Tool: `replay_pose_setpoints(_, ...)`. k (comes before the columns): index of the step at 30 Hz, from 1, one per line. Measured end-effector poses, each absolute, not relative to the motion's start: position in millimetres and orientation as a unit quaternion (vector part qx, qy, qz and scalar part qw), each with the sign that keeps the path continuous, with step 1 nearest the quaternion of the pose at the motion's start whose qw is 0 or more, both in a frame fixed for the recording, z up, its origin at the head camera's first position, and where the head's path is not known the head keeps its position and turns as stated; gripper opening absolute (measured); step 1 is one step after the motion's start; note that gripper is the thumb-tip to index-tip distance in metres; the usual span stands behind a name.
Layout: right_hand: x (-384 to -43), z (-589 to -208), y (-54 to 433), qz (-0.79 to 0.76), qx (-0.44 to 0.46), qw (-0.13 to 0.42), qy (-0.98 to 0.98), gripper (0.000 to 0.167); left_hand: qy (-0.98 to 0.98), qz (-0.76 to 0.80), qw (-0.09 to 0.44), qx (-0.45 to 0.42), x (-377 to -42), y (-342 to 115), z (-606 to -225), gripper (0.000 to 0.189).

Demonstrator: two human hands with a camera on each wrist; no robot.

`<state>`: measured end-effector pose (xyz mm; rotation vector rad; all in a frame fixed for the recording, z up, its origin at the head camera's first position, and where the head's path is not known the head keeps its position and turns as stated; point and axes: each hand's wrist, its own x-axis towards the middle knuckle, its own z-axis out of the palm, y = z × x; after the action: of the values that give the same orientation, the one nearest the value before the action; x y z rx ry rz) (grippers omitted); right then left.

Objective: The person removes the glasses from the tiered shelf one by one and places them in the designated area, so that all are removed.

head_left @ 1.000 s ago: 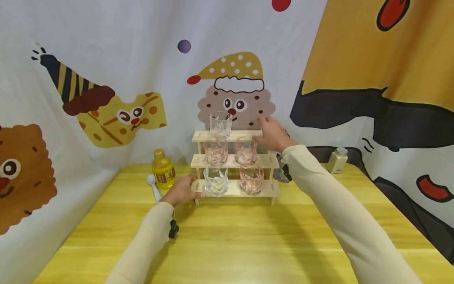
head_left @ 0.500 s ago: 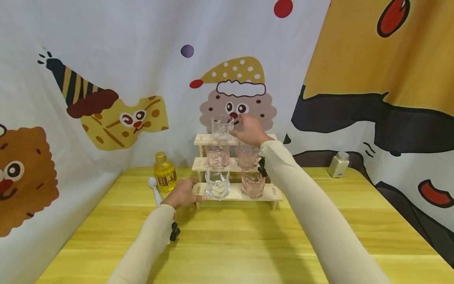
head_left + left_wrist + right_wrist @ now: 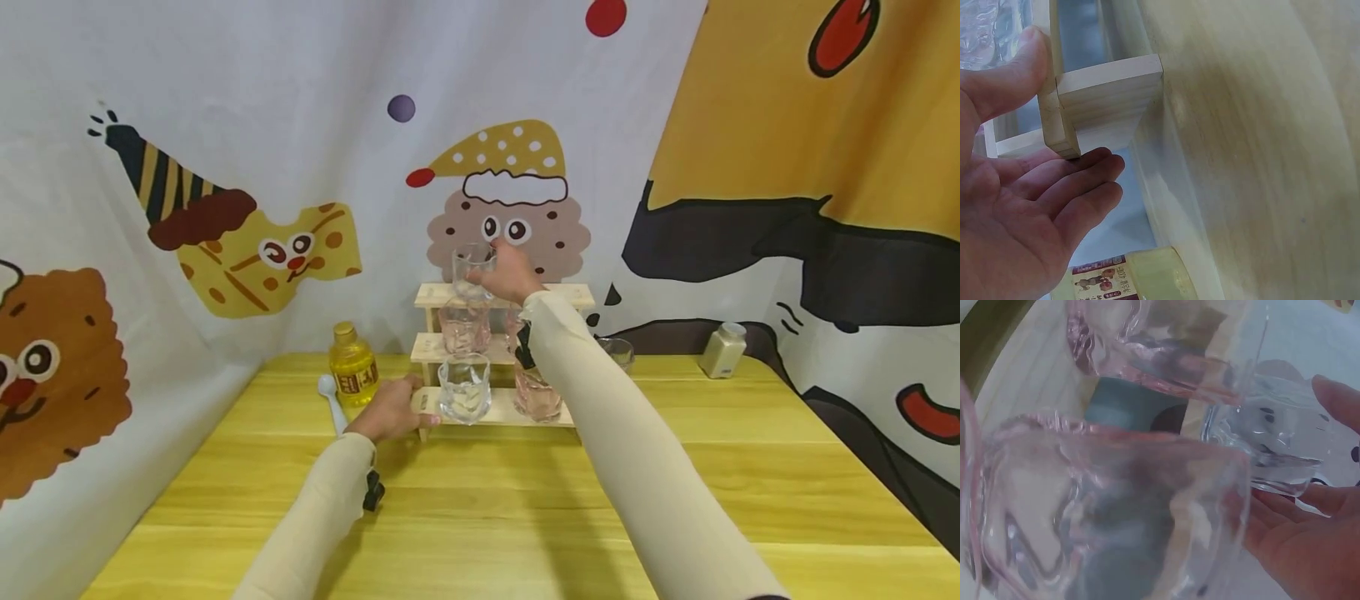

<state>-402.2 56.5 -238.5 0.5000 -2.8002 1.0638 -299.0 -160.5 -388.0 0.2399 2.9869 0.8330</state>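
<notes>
A clear glass [image 3: 461, 262] stands on the top step of the wooden stand [image 3: 573, 294], with the right hand's [image 3: 512, 273] thumb and fingers around it; I cannot tell if they squeeze it. The left hand [image 3: 392, 411] pinches the bottom step's left end, near another clear glass [image 3: 465, 392]. A yellow bottle [image 3: 354, 367] and a pale spoon [image 3: 332, 402] are near that hand.
</notes>
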Motion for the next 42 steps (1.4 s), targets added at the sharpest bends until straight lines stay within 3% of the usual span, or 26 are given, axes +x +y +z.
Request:
replay_pose_setpoints(17,-415,-262,47,0.429,0.117,0.117,-0.888,0.079,0.960,0.267,0.020,0.077,-296,-158,-386,0.068)
replay_pose_setpoints(27,-407,-252,48,0.392,0.165,0.172,-0.889,0.081,0.959,0.272,0.030,0.068,-297,-162,-388,0.070)
replay_pose_setpoints(42,-380,-234,107,0.397,0.154,0.195,-0.884,0.079,0.962,0.261,0.031,0.078,-300,-164,-389,0.072)
